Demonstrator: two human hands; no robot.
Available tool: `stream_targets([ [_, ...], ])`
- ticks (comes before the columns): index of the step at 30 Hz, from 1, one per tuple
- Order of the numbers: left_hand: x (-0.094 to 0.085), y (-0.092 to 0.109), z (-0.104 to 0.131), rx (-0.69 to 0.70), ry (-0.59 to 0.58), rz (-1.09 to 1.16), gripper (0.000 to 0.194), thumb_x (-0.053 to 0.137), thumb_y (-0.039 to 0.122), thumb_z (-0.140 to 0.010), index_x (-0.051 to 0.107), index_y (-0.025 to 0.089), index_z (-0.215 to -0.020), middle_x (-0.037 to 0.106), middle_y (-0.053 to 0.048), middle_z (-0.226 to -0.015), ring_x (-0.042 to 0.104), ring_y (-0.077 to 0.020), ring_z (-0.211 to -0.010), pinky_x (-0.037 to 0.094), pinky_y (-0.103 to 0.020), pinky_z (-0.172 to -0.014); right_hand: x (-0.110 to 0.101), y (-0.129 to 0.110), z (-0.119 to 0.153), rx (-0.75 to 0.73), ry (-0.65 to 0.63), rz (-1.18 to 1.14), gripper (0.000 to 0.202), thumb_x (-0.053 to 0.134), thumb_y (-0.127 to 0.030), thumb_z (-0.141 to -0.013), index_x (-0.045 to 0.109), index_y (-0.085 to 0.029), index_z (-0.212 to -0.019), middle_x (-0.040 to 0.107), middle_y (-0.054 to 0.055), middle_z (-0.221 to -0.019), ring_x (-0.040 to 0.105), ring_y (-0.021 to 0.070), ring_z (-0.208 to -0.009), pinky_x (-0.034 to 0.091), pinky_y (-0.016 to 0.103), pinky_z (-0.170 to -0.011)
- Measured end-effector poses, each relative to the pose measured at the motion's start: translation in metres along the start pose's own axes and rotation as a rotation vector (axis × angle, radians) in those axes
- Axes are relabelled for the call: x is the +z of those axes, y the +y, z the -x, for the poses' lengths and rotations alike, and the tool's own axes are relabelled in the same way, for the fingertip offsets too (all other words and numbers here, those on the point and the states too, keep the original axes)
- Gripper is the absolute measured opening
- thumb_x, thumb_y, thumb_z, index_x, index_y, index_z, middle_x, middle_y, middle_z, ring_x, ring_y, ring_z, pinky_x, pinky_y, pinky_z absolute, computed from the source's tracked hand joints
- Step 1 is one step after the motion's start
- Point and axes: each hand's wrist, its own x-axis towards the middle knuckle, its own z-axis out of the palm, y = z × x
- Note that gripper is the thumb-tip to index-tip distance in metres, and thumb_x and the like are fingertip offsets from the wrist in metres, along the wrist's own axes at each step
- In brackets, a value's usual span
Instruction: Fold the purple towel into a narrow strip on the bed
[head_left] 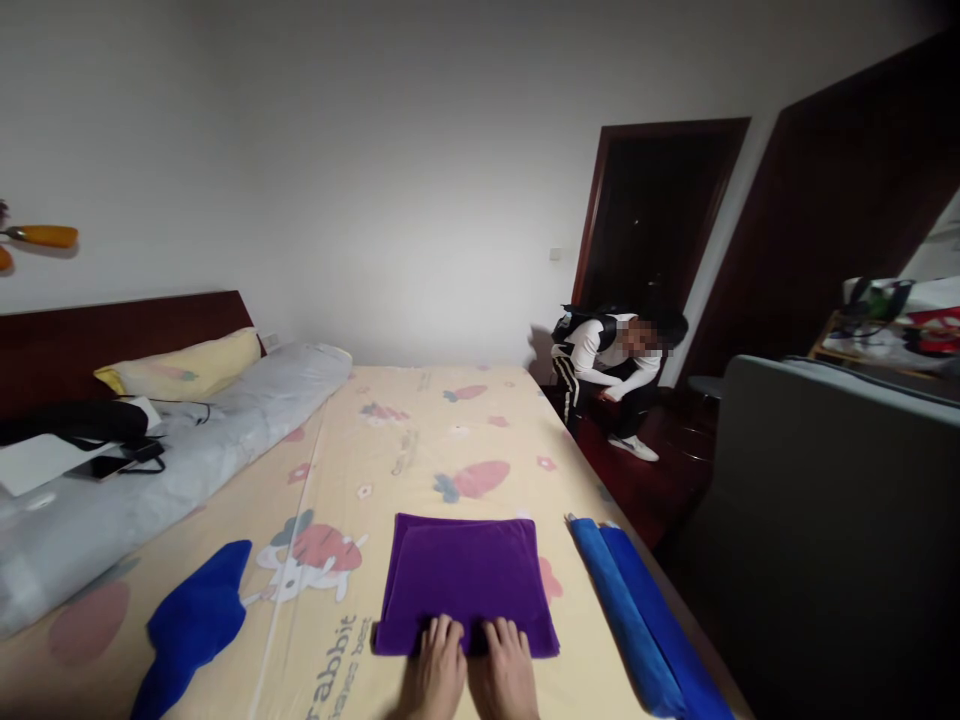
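A purple cloth, folded into a layered rectangle, lies flat on the bed in front of me. My left hand is at its near edge, left of the middle, with the fingers curled over the fabric. Close beside it, my right hand grips the same edge in the same way. A narrow band along that edge looks turned up or rolled. The thumbs are mostly hidden.
Two blue rolled cloths lie along the bed's right edge. A crumpled blue cloth is on the left. Beyond it are a grey rolled quilt and a yellow pillow. Another person crouches past the bed's far right corner.
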Motion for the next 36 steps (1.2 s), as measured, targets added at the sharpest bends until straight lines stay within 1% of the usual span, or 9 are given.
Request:
stream_targets([
  [3, 0.009, 0.010, -0.002, 0.060, -0.087, -0.041, 0.053, 0.031, 0.012, -0.087, 0.050, 0.027, -0.135, 0.052, -0.005, -0.145, 0.043, -0.0213, -0.136, 0.033, -0.039, -0.112, -0.005, -0.019, -0.005, -0.056, -0.034, -0.091, 0.025, 0.052, -0.019, -0.082, 0.063, -0.027, -0.102, 0.066, 0.004, -0.103, 0.056, 0.0248, -0.098, 0.035, 0.040, -0.091],
  [5, 0.005, -0.003, -0.001, 0.092, -0.075, -0.059, 0.053, 0.034, 0.013, -0.085, 0.051, 0.025, -0.134, 0.053, -0.007, -0.144, 0.043, -0.0237, -0.136, 0.034, -0.043, -0.112, -0.007, -0.008, -0.004, -0.105, -0.040, -0.105, 0.026, 0.052, -0.019, -0.081, 0.063, -0.027, -0.103, 0.067, 0.004, -0.103, 0.057, 0.0241, -0.095, 0.036, 0.039, -0.089],
  [11, -0.033, -0.100, 0.021, 0.062, 0.095, -0.171, 0.049, 0.045, 0.015, -0.080, 0.058, 0.030, -0.124, 0.064, -0.003, -0.130, 0.053, -0.0227, -0.124, 0.038, -0.041, -0.106, -0.016, 0.089, 0.014, -0.165, 0.073, -0.004, 0.031, 0.050, -0.027, -0.086, 0.058, -0.029, -0.116, 0.068, 0.003, -0.110, 0.060, 0.0212, -0.096, 0.037, 0.037, -0.085],
  [14, -0.048, -0.131, 0.027, 0.105, 0.114, -0.209, 0.054, 0.045, 0.008, -0.077, 0.059, 0.033, -0.123, 0.065, 0.000, -0.126, 0.054, -0.0202, -0.121, 0.039, -0.039, -0.104, -0.024, 0.116, 0.019, -0.159, 0.045, 0.014, 0.031, 0.048, -0.030, -0.089, 0.056, -0.031, -0.118, 0.067, 0.003, -0.112, 0.060, 0.0203, -0.097, 0.036, 0.037, -0.086],
  [20, -0.066, -0.122, 0.019, 0.135, 0.080, -0.191, 0.060, 0.042, -0.002, -0.070, 0.062, 0.032, -0.115, 0.066, 0.001, -0.124, 0.053, -0.0196, -0.121, 0.036, -0.041, -0.102, -0.034, 0.109, 0.001, -0.124, -0.016, 0.027, 0.033, 0.050, -0.018, -0.083, 0.058, -0.032, -0.111, 0.066, 0.001, -0.110, 0.057, 0.0216, -0.102, 0.030, 0.041, -0.094],
  [24, -0.077, -0.117, 0.017, 0.178, 0.096, -0.123, 0.049, 0.039, -0.002, -0.074, 0.064, 0.029, -0.102, 0.071, 0.001, -0.105, 0.059, -0.0177, -0.103, 0.039, -0.038, -0.095, -0.046, 0.108, -0.010, -0.121, -0.061, -0.009, 0.031, 0.046, -0.009, -0.079, 0.062, -0.029, -0.097, 0.069, -0.001, -0.098, 0.057, 0.0189, -0.093, 0.029, 0.039, -0.093],
  [29, -0.087, -0.130, 0.036, 0.252, 0.106, -0.044, 0.042, 0.041, 0.004, -0.074, 0.064, 0.030, -0.098, 0.070, 0.001, -0.098, 0.061, -0.0189, -0.098, 0.043, -0.038, -0.095, -0.075, 0.106, 0.000, -0.075, -0.179, -0.117, 0.019, 0.048, -0.011, -0.069, 0.059, -0.024, -0.079, 0.066, 0.000, -0.086, 0.055, 0.0206, -0.089, 0.031, 0.039, -0.090],
  [32, -0.084, -0.136, 0.052, 0.196, 0.104, 0.057, 0.031, 0.045, 0.011, -0.074, 0.064, 0.029, -0.091, 0.069, -0.001, -0.091, 0.062, -0.0214, -0.093, 0.047, -0.038, -0.091, -0.083, 0.105, 0.012, 0.020, -0.244, -0.184, 0.012, 0.047, -0.017, -0.070, 0.057, -0.023, -0.074, 0.064, 0.001, -0.082, 0.054, 0.0213, -0.085, 0.035, 0.038, -0.084],
  [36, -0.070, -0.136, 0.055, 0.011, 0.086, 0.158, 0.030, 0.042, 0.014, -0.076, 0.064, 0.027, -0.091, 0.071, -0.001, -0.090, 0.064, -0.0199, -0.089, 0.050, -0.034, -0.083, -0.072, 0.107, 0.022, 0.138, -0.234, -0.186, 0.018, 0.046, -0.023, -0.072, 0.060, -0.025, -0.081, 0.066, 0.003, -0.084, 0.057, 0.0233, -0.086, 0.038, 0.039, -0.083],
])
